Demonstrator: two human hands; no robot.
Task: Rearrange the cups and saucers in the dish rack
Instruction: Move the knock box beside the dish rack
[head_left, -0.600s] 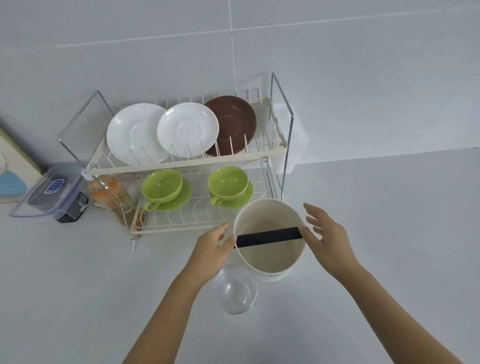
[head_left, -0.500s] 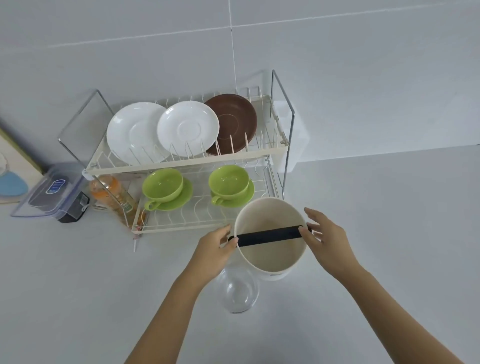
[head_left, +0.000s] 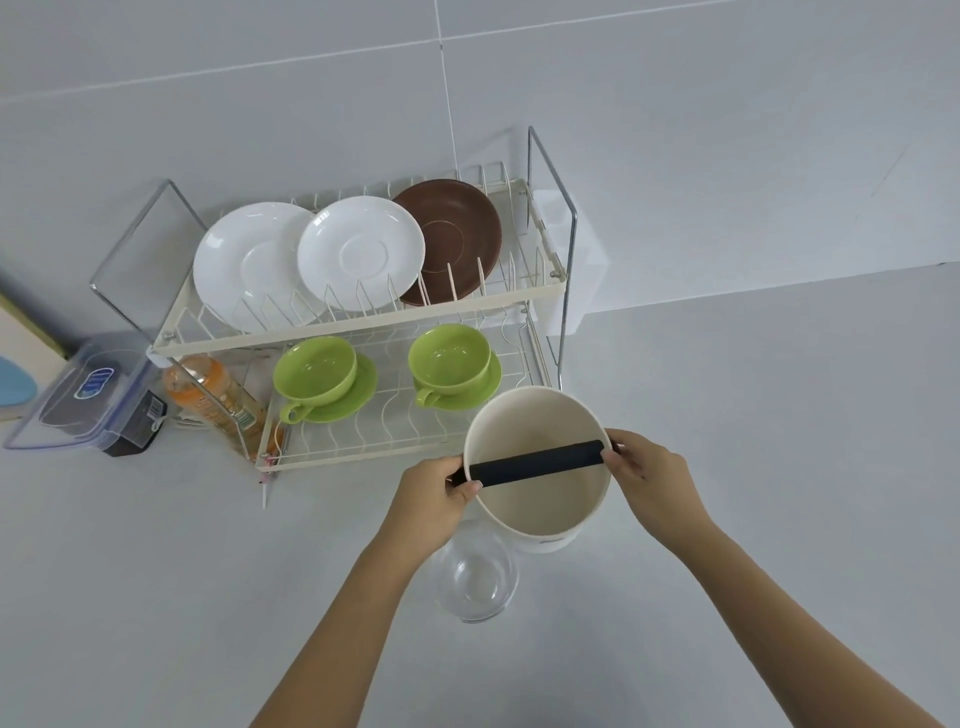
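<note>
Nearest on the pale grey counter (head_left: 156, 597) stood a clear glass bowl (head_left: 475, 579), directly under the left forearm and touching the near side of a round cream plastic pail (head_left: 537, 488) with a flat black handle (head_left: 537, 463) lying across its mouth. The left hand (head_left: 428, 499) pinched the left end of that handle between thumb and curled fingers; the right hand (head_left: 652, 478) pinched the right end the same way.

The pail sat just in front of the right corner of the cream wire two-tier dish rack (head_left: 363, 332). A careless lift or swing toward the far side could probably knock the rack's lower rail, and a pull toward the near side could shove the glass bowl.

On the lower tier, two lime-green cups sat upright on matching saucers, the left cup (head_left: 316, 371) and the right cup (head_left: 449, 358), untouched. The right one stood close to the pail's far rim, so a jolt to the rack would likely rattle it.

On the upper tier, two white saucers (head_left: 311, 260) and a brown saucer (head_left: 454, 236) leaned in the slots; a bump might tip them.
</note>
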